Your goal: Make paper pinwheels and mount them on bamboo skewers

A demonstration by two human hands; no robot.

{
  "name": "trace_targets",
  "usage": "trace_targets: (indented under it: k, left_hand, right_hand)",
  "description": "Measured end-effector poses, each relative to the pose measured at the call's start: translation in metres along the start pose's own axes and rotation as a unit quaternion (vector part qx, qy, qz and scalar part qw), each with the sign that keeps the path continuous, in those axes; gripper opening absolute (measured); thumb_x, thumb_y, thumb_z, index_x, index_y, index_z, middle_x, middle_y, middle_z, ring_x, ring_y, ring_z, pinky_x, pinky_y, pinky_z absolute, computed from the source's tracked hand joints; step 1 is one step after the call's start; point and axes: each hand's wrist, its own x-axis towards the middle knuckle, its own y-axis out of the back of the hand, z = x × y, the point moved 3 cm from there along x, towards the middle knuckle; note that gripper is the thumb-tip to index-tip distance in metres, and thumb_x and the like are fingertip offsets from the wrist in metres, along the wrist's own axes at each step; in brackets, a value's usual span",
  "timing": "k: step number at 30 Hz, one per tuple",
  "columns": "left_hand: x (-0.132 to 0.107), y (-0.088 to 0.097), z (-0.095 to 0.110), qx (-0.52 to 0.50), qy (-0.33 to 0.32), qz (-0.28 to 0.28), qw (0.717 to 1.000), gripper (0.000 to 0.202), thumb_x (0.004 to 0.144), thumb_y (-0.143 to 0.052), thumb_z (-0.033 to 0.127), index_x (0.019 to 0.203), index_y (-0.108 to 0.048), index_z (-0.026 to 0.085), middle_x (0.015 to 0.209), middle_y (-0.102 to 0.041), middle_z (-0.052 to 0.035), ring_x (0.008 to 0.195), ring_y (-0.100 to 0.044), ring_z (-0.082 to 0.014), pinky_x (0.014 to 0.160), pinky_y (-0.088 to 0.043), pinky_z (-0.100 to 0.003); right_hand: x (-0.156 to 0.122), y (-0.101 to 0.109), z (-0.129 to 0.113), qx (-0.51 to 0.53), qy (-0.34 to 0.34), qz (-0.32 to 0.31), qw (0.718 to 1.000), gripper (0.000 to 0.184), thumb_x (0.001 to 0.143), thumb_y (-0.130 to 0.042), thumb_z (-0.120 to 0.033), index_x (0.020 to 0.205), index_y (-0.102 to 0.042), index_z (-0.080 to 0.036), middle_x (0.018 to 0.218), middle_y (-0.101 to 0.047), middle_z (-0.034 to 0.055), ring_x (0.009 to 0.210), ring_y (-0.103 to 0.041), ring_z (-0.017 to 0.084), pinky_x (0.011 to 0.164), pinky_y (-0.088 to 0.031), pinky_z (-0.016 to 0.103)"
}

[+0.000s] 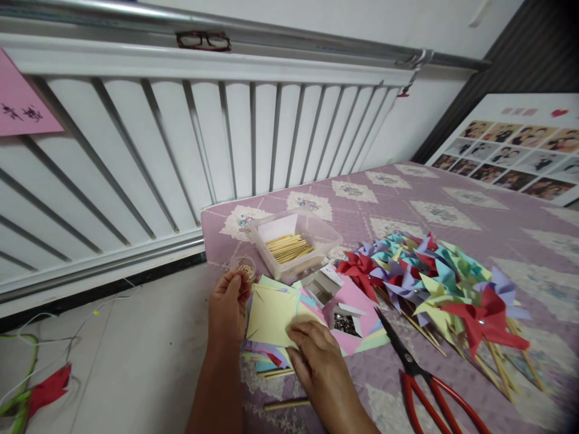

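Near me a wooden stick (286,404) lies on the bed cover (474,217), red scissors (423,374) beside it. My right hand (316,355) presses flat, fingers together, on the pale yellow paper square (271,313). My left hand (229,304) pinches its left edge. Farther back, a clear box (296,244) holds sticks near the cover's corner. Pinwheels (443,283) pile up right.

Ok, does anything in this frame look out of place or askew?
Yes: a pair of glasses sits up on the radiator, an odd perch. A red paper piece lies on the floor among wires, away from the pinwheels heaped on the bed.
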Motion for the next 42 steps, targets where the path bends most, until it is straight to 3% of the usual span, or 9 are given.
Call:
trace_targets:
  k: [17, 29, 33, 37, 42]
  left_hand:
    - [0.0, -0.002, -0.003, -0.008, 0.013, -0.001, 1.0, 0.023, 0.06, -0.08, 0.027, 0.075, -0.066, 0.016, 0.067, -0.067, 0.0019, 0.058, -0.06, -0.0064, 0.056, -0.049, -0.015]
    - [-0.001, -0.002, -0.005, -0.007, 0.022, -0.004, 1.0, 0.021, 0.063, -0.078, 0.026, 0.077, -0.066, 0.016, 0.068, -0.067, 0.0021, 0.059, -0.059, -0.0066, 0.055, -0.047, -0.016]
    - [0.0, -0.002, -0.004, -0.009, 0.011, -0.01, 1.0, 0.023, 0.063, -0.079, 0.028, 0.076, -0.066, 0.016, 0.068, -0.067, 0.0018, 0.06, -0.06, -0.0069, 0.057, -0.047, -0.016]
    - [-0.003, -0.004, -0.003, -0.015, -0.005, -0.025, 1.0, 0.022, 0.065, -0.079, 0.031, 0.077, -0.067, 0.017, 0.071, -0.067, 0.0023, 0.063, -0.06, -0.0067, 0.059, -0.048, -0.017]
    - [-0.008, -0.007, -0.003, -0.003, -0.02, -0.044, 0.999, 0.022, 0.067, -0.079, 0.034, 0.076, -0.067, 0.018, 0.07, -0.066, 0.0025, 0.063, -0.059, -0.0078, 0.057, -0.048, -0.018]
  right_hand:
    - [-0.002, -0.004, 0.004, 0.013, 0.02, 0.032, 0.999, 0.011, 0.087, -0.061, -0.014, 0.095, -0.066, -0.019, 0.088, -0.072, 0.0067, 0.084, -0.065, 0.025, 0.075, -0.054, 0.041]
    - [-0.001, -0.003, 0.001, 0.041, -0.015, 0.032, 0.999, 0.012, 0.089, -0.057, -0.015, 0.092, -0.067, -0.021, 0.087, -0.071, 0.0054, 0.081, -0.065, 0.022, 0.074, -0.054, 0.037]
    - [-0.003, 0.005, 0.001, 0.067, -0.053, 0.084, 0.993, 0.014, 0.089, -0.053, -0.015, 0.091, -0.065, -0.022, 0.086, -0.07, 0.0054, 0.08, -0.066, 0.021, 0.072, -0.055, 0.033]
    - [-0.008, 0.012, 0.009, 0.159, -0.17, 0.127, 0.964, 0.012, 0.091, -0.052, -0.023, 0.088, -0.064, -0.022, 0.083, -0.068, 0.0035, 0.076, -0.065, 0.018, 0.067, -0.053, 0.028]
    - [-0.014, 0.018, 0.019, 0.317, -0.329, 0.156, 0.876, 0.025, 0.09, -0.053, -0.042, 0.078, -0.06, -0.021, 0.061, -0.055, -0.0033, 0.055, -0.053, 0.013, 0.051, -0.045, 0.022]
